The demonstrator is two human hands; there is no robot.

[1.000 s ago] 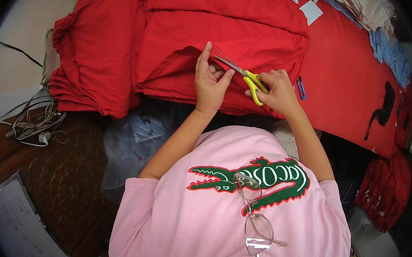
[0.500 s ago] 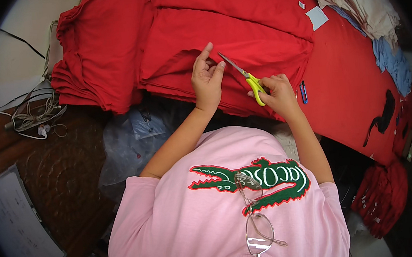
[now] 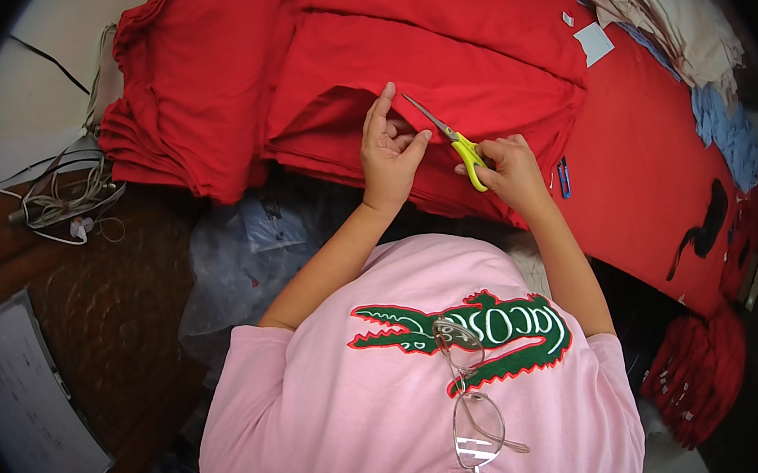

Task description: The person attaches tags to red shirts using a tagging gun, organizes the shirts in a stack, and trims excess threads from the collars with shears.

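Over the near edge of the layered red cloth [image 3: 492,82], my right hand [image 3: 510,171] grips yellow-handled scissors [image 3: 453,134], closed and pointing away from me; just beside them, my left hand [image 3: 390,156] stands with thumb and fingers apart.

coiled cables [image 3: 65,208], plastic bag [image 3: 228,278], eyeglasses [image 3: 478,428]

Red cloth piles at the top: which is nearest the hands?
The wide middle pile: the left hand and the right hand, holding yellow-handled scissors, are at its near edge. The other pile lies to its left, farther from both.
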